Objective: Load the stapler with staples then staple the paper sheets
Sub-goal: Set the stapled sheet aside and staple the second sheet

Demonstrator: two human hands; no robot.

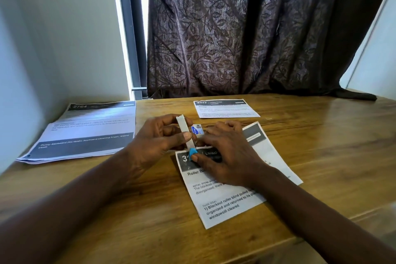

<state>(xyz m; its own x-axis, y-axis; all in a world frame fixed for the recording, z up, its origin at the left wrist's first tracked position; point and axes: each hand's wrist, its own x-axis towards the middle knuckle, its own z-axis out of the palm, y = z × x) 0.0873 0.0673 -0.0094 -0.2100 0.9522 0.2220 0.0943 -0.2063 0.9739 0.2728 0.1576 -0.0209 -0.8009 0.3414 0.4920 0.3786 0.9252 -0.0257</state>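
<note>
The stapler (186,133), a slim silver bar with a blue end, stands tilted above the desk (321,146), its blue end lowest and nearest the person. The left hand (156,143) grips it from the left, fingers curled round the upper part and the thumb laid across the near face. The right hand (225,154) comes in from the stapler's right: its thumb tip presses on the blue end and the forefinger bends in toward the metal just above, so the two pinch that end. Its other fingers are curled, and I cannot tell whether they hold anything.

A small blue-and-white staple box (197,129) sits just behind the stapler, between the hands. The paper sheets (225,206) lie under the stapler's blue end and the right hand. Left of the stapler is a stack of printed pages (90,133); beyond it, another sheet (225,108).
</note>
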